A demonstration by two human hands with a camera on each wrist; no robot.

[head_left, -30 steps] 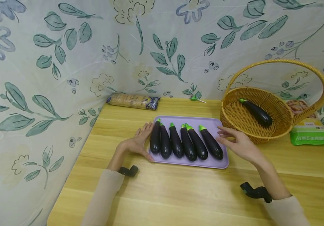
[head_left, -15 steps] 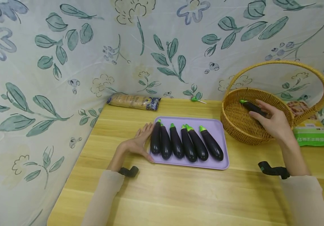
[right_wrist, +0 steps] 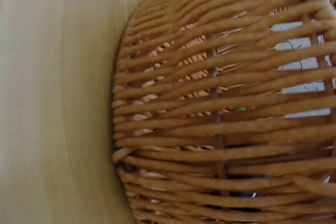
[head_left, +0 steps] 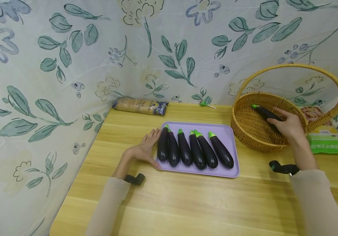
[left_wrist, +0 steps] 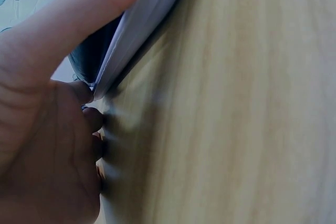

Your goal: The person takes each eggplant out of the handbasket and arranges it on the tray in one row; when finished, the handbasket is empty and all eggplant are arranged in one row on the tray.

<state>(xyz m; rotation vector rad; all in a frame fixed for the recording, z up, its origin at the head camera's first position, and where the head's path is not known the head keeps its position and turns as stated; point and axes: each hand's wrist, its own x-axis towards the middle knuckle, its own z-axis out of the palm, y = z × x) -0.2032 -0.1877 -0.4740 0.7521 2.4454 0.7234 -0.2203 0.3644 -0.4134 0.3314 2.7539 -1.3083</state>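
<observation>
A lilac tray (head_left: 230, 131) on the wooden table bears a row of dark purple eggplants (head_left: 173, 147) with bright green caps. My left hand (head_left: 142, 151) lies spread at its left side, thumb by the near corner and fingers along the edge. The left wrist view shows that thumb (left_wrist: 79, 14) against the tray's side. Inside the wicker basket (head_left: 245, 136) lies a single eggplant (head_left: 263, 112). My right hand (head_left: 289, 126) reaches over the rim and grips its thicker end, thumb on one side and fingers on the other. The basket's wall hides this hand in the right wrist view.
The basket's tall handle (head_left: 292, 65) arches above the right hand. Beside the basket lies a green and white food bag (head_left: 331, 141). A packet of noodles (head_left: 139, 106) and a small green lollipop (head_left: 205, 104) lie along the back edge, before a floral cloth (head_left: 112, 49).
My right hand has moved from the tray's right side into the basket and taken hold of the eggplant there. The left hand has stayed at the tray.
</observation>
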